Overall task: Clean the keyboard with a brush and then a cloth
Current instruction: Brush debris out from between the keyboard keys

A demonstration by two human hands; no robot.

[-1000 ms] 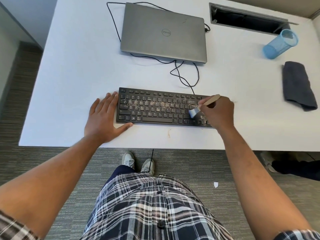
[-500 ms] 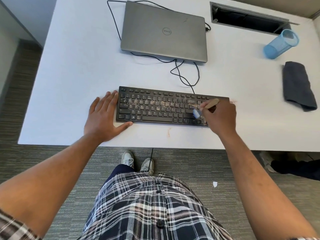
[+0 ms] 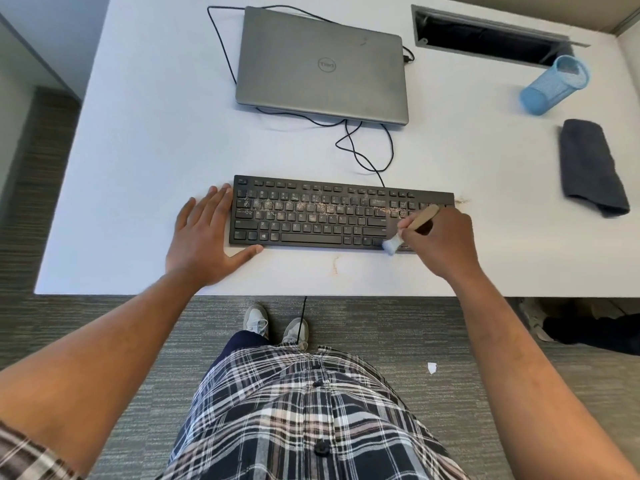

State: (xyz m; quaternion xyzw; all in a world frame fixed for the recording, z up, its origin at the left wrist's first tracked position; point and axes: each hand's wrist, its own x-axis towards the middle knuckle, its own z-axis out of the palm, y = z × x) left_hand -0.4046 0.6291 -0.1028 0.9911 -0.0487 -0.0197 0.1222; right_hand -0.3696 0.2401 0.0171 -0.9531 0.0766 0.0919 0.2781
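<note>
A black keyboard (image 3: 311, 216) lies on the white desk (image 3: 145, 161), with pale crumbs scattered over its upper key rows. My right hand (image 3: 443, 240) grips a small wooden-handled brush (image 3: 420, 218) over the keyboard's right end. The brush's pale blue bristles (image 3: 392, 244) touch the keyboard's front edge. My left hand (image 3: 204, 237) rests flat on the desk against the keyboard's left end, fingers straight. A folded dark grey cloth (image 3: 590, 166) lies on the desk at the far right, apart from both hands.
A closed grey laptop (image 3: 322, 64) sits behind the keyboard, with black cables (image 3: 367, 147) looping between them. A blue mesh cup (image 3: 554, 86) lies tipped at the back right beside a cable slot (image 3: 491, 34). Crumbs lie by the keyboard's right corner (image 3: 462, 201).
My right hand has drawn the brush down and toward me, from the middle key rows to the keyboard's front edge. My left hand has stayed in place.
</note>
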